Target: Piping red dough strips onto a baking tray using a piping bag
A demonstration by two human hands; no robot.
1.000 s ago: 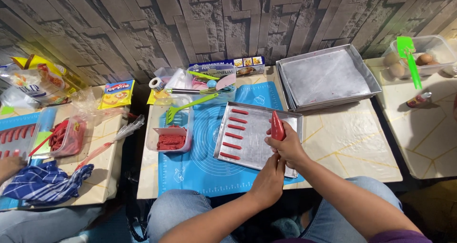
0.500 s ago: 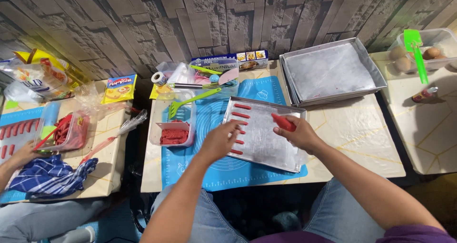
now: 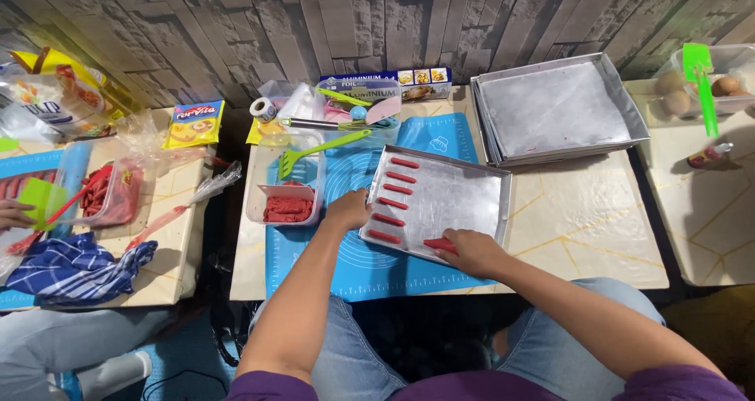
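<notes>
Red dough stick (image 3: 439, 244) pinched in right hand (image 3: 470, 252), low on metal tray (image 3: 464, 204) beside a column of five more sticks (image 3: 395, 200); left hand (image 3: 348, 210) curled, gripping tray's left edge; tray resting on blue mat (image 3: 370, 263); tub of red dough (image 3: 288, 202) just left.

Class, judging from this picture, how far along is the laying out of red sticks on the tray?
Done: five red sticks lie in a column on the tray. In hand: the right hand sets a sixth stick at the near edge; the left hand steadies the tray. Left: most of the tray is bare, and the tub holds more red dough.
</notes>
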